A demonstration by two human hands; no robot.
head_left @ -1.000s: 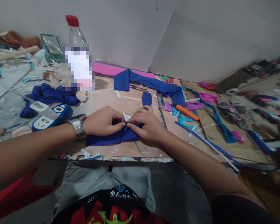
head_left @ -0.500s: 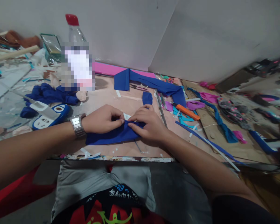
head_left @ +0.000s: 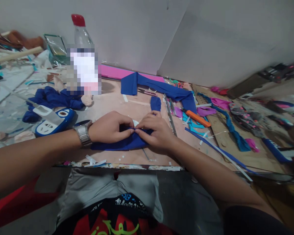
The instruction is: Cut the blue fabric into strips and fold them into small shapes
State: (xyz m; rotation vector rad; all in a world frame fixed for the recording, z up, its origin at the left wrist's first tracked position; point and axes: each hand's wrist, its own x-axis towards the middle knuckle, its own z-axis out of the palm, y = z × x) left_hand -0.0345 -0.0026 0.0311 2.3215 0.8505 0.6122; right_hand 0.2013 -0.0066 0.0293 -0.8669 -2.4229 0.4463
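Note:
A strip of blue fabric [head_left: 120, 145] lies along the front of the table under both hands. My left hand [head_left: 110, 127], with a metal-banded watch [head_left: 83, 133] at the wrist, pinches the fabric's upper edge between thumb and fingers. My right hand [head_left: 156, 130] grips the same edge just to the right, so the two thumb tips nearly meet. A small white piece [head_left: 135, 123] peeks out behind the fingertips; what it is I cannot make out. Past the right hand lies a small blue fabric piece [head_left: 155, 103].
A red-capped bottle [head_left: 82, 36] stands at the back left, its lower part blurred out. Left are crumpled blue fabric [head_left: 50, 98] and a blue-and-white power strip [head_left: 55, 122]. An orange cutter [head_left: 198, 118] and a long blue fabric band [head_left: 166, 88] lie to the right and behind.
Both thumbs have come closer together on the fabric's edge, the left hand turning slightly inward. The fabric bunches up more between them. The view has shifted slightly.

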